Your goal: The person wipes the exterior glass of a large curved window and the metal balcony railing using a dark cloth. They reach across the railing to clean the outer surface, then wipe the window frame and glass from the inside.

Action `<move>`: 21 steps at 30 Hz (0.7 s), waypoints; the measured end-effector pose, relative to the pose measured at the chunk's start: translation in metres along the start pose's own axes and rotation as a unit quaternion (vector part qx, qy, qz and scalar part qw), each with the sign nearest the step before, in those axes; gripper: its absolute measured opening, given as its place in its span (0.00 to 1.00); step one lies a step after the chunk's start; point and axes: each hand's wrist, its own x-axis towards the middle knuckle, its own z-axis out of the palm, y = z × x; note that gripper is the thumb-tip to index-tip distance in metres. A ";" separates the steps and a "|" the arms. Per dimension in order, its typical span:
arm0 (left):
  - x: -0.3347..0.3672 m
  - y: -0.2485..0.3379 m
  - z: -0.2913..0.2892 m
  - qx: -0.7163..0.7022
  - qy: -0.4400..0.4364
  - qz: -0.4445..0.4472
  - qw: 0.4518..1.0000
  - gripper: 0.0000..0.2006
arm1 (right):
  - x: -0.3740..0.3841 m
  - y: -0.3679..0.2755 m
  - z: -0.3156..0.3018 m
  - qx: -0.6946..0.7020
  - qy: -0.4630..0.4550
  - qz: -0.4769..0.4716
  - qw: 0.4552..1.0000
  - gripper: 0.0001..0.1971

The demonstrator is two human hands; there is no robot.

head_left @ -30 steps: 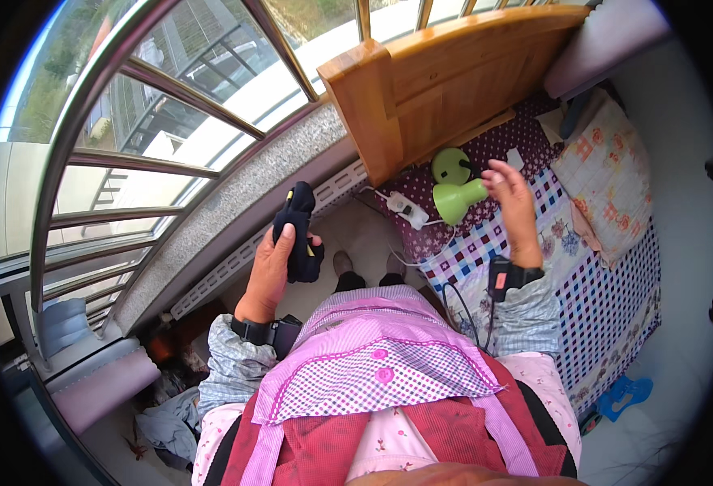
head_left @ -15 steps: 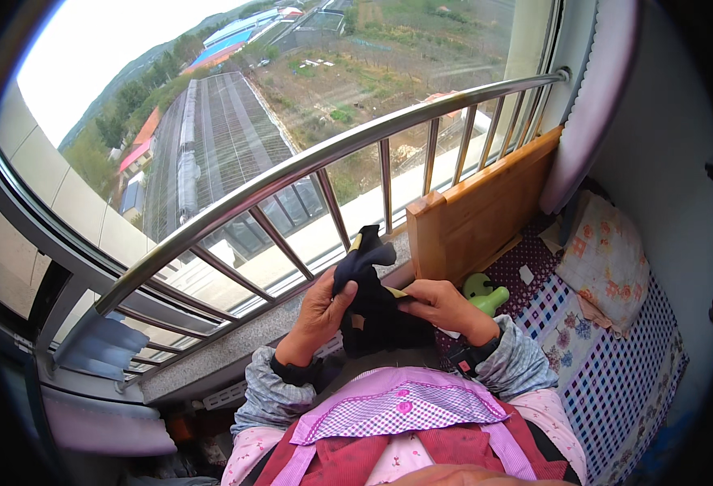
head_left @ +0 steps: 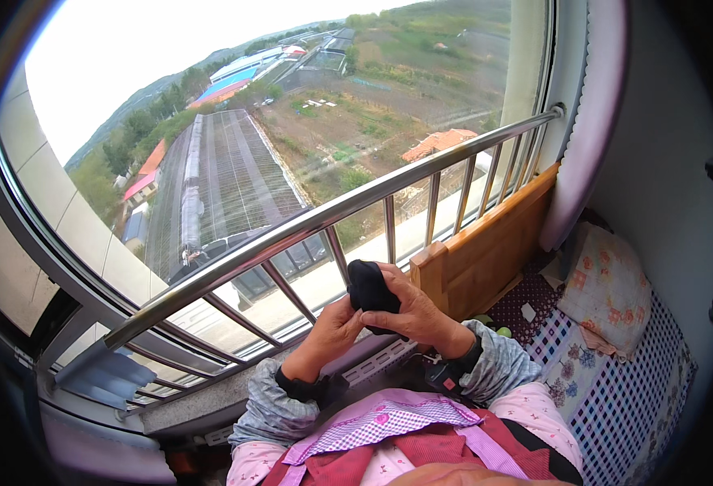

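A bundle of black socks [head_left: 369, 285], folded into a compact rounded shape, is held up in front of my chest near the window railing. My left hand [head_left: 326, 335] pinches its lower left side, thumb pressed against the cloth. My right hand [head_left: 418, 314] wraps round the right side, fingers behind and over the top, thumb near the left thumb. Both hands touch at the lower edge of the bundle. The fingers' undersides are hidden by the cloth.
A metal railing [head_left: 348, 209] crosses in front of a tall window. To the right, a wooden headboard [head_left: 494, 245] stands by a bed with a checked cover [head_left: 608, 397] and a floral pillow [head_left: 608, 279]. A light green object [head_left: 503, 331] lies partly hidden behind my right forearm.
The black socks, hanging loose with yellow patches showing before, are now gathered into a compact bundle. My hands have come together around it, and the view has tilted upward.
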 end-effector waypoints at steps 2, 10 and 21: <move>0.009 0.022 -0.016 0.008 -0.011 -0.095 0.995 0.18 | 0.019 0.010 -0.001 0.067 0.020 -0.007 0.998 0.25; 0.052 0.092 -0.101 0.542 0.291 0.177 0.769 0.06 | 0.128 -0.040 -0.162 0.226 0.367 -0.189 0.882 0.19; 0.062 0.059 -0.134 0.638 0.355 0.023 0.682 0.16 | 0.283 0.074 -0.376 -0.050 0.565 -0.073 0.820 0.26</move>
